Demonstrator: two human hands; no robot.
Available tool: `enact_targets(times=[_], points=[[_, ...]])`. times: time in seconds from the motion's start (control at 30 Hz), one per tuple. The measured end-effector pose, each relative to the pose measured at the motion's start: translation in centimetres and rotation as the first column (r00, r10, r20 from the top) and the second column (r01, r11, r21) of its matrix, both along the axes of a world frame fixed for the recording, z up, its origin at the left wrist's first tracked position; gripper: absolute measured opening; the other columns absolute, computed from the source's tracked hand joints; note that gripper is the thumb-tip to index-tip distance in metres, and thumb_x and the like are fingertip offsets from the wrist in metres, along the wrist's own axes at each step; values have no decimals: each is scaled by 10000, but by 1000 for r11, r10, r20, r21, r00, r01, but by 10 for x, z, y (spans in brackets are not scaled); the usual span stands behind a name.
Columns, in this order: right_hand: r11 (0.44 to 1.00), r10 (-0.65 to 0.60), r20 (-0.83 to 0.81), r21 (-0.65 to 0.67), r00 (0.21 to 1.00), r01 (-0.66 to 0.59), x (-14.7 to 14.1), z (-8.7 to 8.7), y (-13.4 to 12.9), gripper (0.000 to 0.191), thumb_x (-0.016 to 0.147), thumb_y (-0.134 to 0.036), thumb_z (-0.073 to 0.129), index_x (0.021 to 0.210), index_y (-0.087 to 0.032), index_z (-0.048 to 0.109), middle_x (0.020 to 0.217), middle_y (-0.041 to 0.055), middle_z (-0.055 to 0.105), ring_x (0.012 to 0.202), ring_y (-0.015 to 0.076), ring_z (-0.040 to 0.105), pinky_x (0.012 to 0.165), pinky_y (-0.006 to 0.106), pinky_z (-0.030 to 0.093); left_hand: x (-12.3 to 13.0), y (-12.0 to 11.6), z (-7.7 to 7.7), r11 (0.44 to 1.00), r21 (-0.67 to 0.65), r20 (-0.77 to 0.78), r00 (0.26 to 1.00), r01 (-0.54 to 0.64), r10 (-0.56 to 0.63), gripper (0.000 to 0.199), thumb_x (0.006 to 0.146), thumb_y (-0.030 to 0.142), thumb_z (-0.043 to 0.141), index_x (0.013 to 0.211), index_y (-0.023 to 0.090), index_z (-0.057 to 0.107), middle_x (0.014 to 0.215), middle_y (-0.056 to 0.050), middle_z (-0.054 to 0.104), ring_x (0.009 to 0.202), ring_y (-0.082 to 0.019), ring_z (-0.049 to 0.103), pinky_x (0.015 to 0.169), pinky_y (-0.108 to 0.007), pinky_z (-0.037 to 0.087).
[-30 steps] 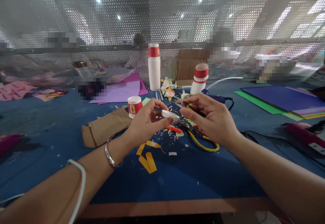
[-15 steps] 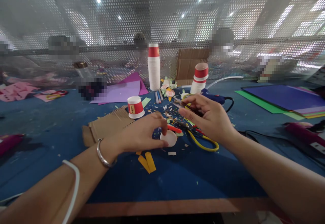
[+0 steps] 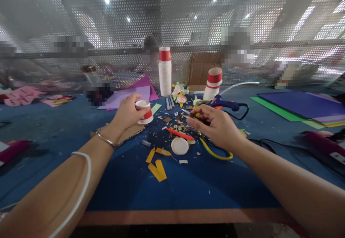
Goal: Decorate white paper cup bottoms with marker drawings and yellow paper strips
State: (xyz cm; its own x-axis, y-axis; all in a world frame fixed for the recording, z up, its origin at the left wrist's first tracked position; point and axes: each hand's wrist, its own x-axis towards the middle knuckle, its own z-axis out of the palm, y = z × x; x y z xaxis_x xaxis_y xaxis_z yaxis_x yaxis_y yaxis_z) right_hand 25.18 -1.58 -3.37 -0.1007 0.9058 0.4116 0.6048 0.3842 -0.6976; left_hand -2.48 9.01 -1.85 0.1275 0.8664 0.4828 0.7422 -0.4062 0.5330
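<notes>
My left hand (image 3: 128, 112) is closed round a red and white paper cup (image 3: 147, 116), its thumb and fingers on the cup's sides. The cup stands upside down beside a cardboard piece (image 3: 132, 133). In my right hand (image 3: 215, 124) is a pair of scissors (image 3: 185, 112), the pale blade tips pointing left and the handles partly hidden by my fingers. Between my hands lie a white paper disc (image 3: 180, 146) and an orange-red pen (image 3: 179, 133). Small paper scraps are scattered around them.
A tall stack of paper cups (image 3: 165, 76) stands at the back, a shorter stack (image 3: 211, 88) to its right. A blue glue gun (image 3: 226, 104) lies behind my right hand. Yellow paper strips (image 3: 157, 171) lie near the front. Coloured sheets (image 3: 302, 105) are at right.
My left hand has left the white disc, moved up and left, and taken hold of the paper cup. The disc stays on the table. My right hand has moved slightly.
</notes>
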Motion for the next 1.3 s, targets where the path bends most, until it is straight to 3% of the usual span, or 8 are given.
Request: enact_targets(times=[0.1, 0.23, 0.43, 0.53, 0.77, 0.9, 1.1, 1.3], points=[[1000, 4, -32, -6, 999, -4, -1, 0, 0, 360, 876, -547, 626, 967, -198, 634, 699, -17, 570, 613, 128, 502, 555, 272, 366, 7, -8, 5, 994, 26, 233, 967, 102, -105, 461, 718, 342, 771, 1119, 198, 596, 1107, -107, 665, 977, -274, 636, 854, -440, 514], [1000, 22, -150, -15, 988, -24, -4, 1, 0, 384, 868, -555, 637, 973, -185, 625, 734, -1, 612, 623, 126, 520, 563, 267, 386, 29, -28, 5, 925, -5, 507, 798, 380, -325, 477, 719, 314, 805, 1125, 183, 590, 1100, -87, 679, 1003, -237, 641, 885, -400, 517], [999, 10, -254, 50, 967, 3, -3, -1, 3, 338, 856, -503, 680, 955, -190, 598, 732, -5, 610, 613, 119, 508, 557, 268, 374, 56, -55, -4, 792, -100, 698, 610, 602, -375, 462, 732, 291, 822, 1102, 194, 563, 1142, -63, 632, 952, -183, 643, 841, -335, 538], [997, -4, -263, 74, 965, 24, -2, -3, 5, 299, 871, -469, 672, 968, -197, 598, 807, 19, 643, 656, 132, 538, 576, 277, 384, 61, -59, -6, 784, -109, 731, 584, 611, -353, 408, 750, 283, 798, 1070, 189, 562, 1107, -46, 607, 915, -159, 636, 870, -352, 542], [998, 33, -280, -46, 960, -48, -6, -6, 8, 295, 843, -431, 681, 976, -188, 577, 724, -3, 620, 614, 136, 539, 564, 278, 393, 63, -56, -18, 809, -231, 568, 750, 540, -339, 417, 813, 308, 719, 1171, 179, 550, 1196, -100, 591, 1006, -198, 630, 914, -398, 516], [998, -1, -206, -55, 979, -10, -3, -8, 13, 273, 856, -407, 648, 998, -184, 580, 686, -16, 604, 598, 137, 536, 562, 276, 388, 62, -58, -22, 832, -241, 327, 849, 499, -414, 431, 829, 323, 697, 1207, 186, 543, 1230, -124, 595, 1084, -241, 616, 892, -411, 523], [996, -81, -99, -34, 992, 78, 5, -12, 19, 308, 853, -393, 628, 1076, -183, 593, 604, -52, 534, 543, 134, 502, 530, 263, 355, 65, -63, -22, 854, -158, -3, 865, 496, -502, 292, 859, 340, 656, 1110, 200, 609, 1111, -97, 634, 1030, -252, 620, 895, -432, 500], [992, -97, -38, -83, 995, 94, 8, -12, 23, 470, 847, -424, 634, 1227, -156, 563, 608, -35, 601, 577, 177, 584, 572, 294, 416, 66, -67, -17, 840, -179, -96, 840, 513, -534, 186, 854, 302, 653, 1013, 208, 646, 1055, -80, 642, 1025, -259, 606, 903, -436, 482]])
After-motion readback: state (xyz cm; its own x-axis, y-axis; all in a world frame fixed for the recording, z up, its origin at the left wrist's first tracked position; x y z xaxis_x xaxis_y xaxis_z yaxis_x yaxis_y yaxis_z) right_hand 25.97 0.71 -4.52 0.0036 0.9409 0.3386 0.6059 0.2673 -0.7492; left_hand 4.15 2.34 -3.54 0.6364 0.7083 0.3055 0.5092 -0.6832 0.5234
